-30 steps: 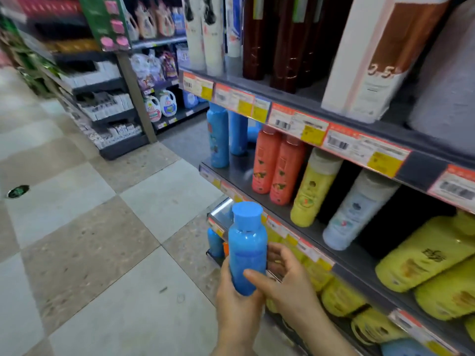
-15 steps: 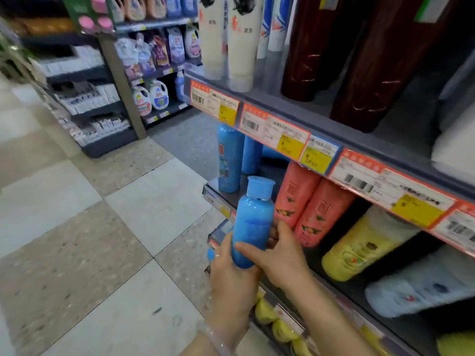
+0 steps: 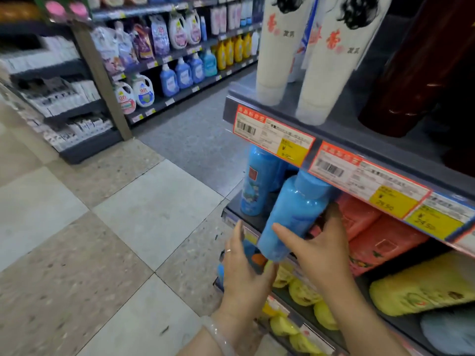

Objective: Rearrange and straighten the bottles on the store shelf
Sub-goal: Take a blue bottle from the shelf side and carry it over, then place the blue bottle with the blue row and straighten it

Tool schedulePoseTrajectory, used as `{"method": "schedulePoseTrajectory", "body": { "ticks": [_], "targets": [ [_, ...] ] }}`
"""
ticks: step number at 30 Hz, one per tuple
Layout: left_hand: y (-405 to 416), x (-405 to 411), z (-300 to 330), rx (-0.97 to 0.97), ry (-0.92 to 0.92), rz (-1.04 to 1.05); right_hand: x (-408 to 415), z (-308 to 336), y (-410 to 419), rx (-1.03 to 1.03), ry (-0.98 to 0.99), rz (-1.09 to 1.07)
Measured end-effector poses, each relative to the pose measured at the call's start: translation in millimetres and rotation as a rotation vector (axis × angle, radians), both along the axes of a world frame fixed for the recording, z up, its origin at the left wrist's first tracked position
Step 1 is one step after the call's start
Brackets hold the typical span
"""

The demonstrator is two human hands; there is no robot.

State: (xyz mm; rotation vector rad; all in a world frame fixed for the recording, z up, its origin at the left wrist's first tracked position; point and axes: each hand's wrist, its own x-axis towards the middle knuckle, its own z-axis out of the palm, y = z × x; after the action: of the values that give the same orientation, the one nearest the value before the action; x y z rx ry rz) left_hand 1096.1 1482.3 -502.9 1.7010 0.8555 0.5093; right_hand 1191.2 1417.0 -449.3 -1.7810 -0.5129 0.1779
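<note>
A plain blue bottle (image 3: pixel 290 214) with a blue cap is tilted, its cap tucked under the price-tag rail of the upper shelf (image 3: pixel 334 140). My right hand (image 3: pixel 318 247) grips its body from the right side. My left hand (image 3: pixel 244 268) sits under its base, fingers spread, touching the bottom. Another blue bottle (image 3: pixel 257 183) with a printed label stands upright at the left end of the middle shelf (image 3: pixel 246 217). Orange bottles (image 3: pixel 370 235) lean just right of the held bottle.
White tubes (image 3: pixel 280 52) and dark brown bottles (image 3: pixel 411 73) stand on the upper shelf. Yellow bottles (image 3: pixel 421 286) lie further right, more yellow ones (image 3: pixel 303 291) on the shelf below. Tiled floor (image 3: pixel 102 227) lies to the left; a detergent rack (image 3: pixel 167 60) stands across the aisle.
Both hands have carried the blue bottle up and toward the middle shelf, tilting its cap in under the price rail. The view has moved closer to the shelf.
</note>
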Motion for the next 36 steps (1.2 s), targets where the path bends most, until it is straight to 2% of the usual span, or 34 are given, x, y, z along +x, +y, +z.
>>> {"method": "schedulePoseTrajectory", "body": {
  "ticks": [5,9,11,18,22,24,26,31,33,36],
  "targets": [
    [44.0,4.6,-1.9,0.01,0.064,-0.162,10.5,7.3,20.3,-0.04,-0.031,-0.066],
    [59.3,10.6,-4.8,0.051,0.097,-0.343,22.8,-10.2,30.0,-0.149,-0.04,-0.124],
    [64.3,15.8,-9.7,0.062,0.101,-0.378,25.7,-21.3,34.5,-0.122,-0.031,-0.141],
    [63.1,39.3,-15.9,0.031,0.059,-0.405,21.3,-37.8,41.9,-0.013,0.059,-0.181],
    [61.5,68.0,-26.0,-0.012,-0.018,-0.463,13.0,-49.4,55.0,-0.134,0.014,-0.374],
    [59.0,72.1,-31.5,0.047,-0.027,-0.449,15.9,-52.0,55.0,-0.207,-0.007,-0.453],
    [58.3,70.4,-35.1,0.092,-0.043,-0.379,20.8,-55.9,51.2,-0.249,0.01,-0.426],
    [54.5,66.4,-50.6,0.212,-0.031,-0.263,8.8,-67.0,46.3,-0.141,0.09,-0.292],
    [53.9,69.1,-53.0,0.249,0.006,-0.288,6.3,-69.4,49.1,-0.186,0.105,-0.36],
    [55.5,73.9,-53.7,0.2,-0.022,-0.381,10.2,-65.9,55.2,-0.178,0.164,-0.481]
  ]
}}
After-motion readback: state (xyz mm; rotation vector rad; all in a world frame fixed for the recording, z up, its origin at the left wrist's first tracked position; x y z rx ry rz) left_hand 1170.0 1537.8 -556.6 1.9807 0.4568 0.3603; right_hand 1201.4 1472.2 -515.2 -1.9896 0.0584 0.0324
